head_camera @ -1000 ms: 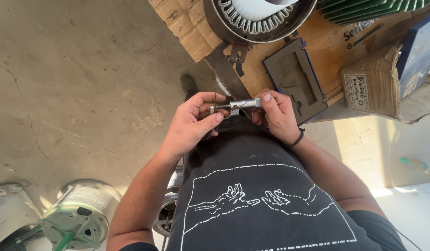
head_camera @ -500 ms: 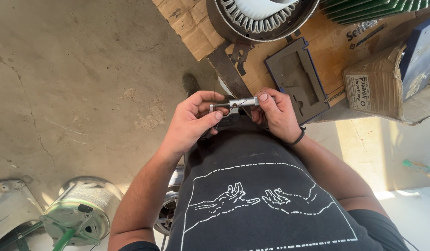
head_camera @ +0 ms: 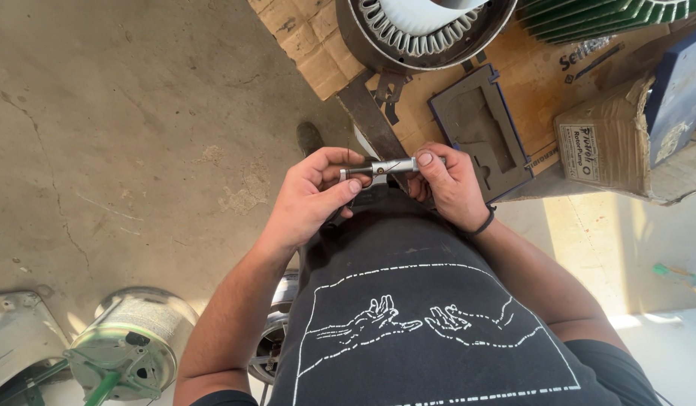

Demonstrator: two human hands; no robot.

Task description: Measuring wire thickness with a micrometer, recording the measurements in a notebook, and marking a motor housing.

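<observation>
Silver-grey metal rod (head_camera: 382, 167); black shirt (head_camera: 438, 323), white line-drawn hands; brown cardboard (head_camera: 528, 68); grey cracked concrete floor (head_camera: 122, 128); green-rimmed canister (head_camera: 130, 353).

We are seeing a worn brown cardboard box (head_camera: 626, 146) with a white label (head_camera: 583, 152) sitting far right, a blue box (head_camera: 679, 94) just beside it.

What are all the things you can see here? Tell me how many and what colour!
Metal rod: one, silver, held between both hands.
Round motor part: one, grey with white slotted ring, top middle on the cardboard.
Cardboard sheet: one, brown, top, under the parts.
Flat tray: one, dark grey, on the cardboard near the right hand.
Worn box: one, brown, right.
Round housing: one, green and silver, bottom left on the concrete floor.
Left hand: one, pinching the rod's left end.
Right hand: one, black wristband, holding the rod's right end.
</observation>
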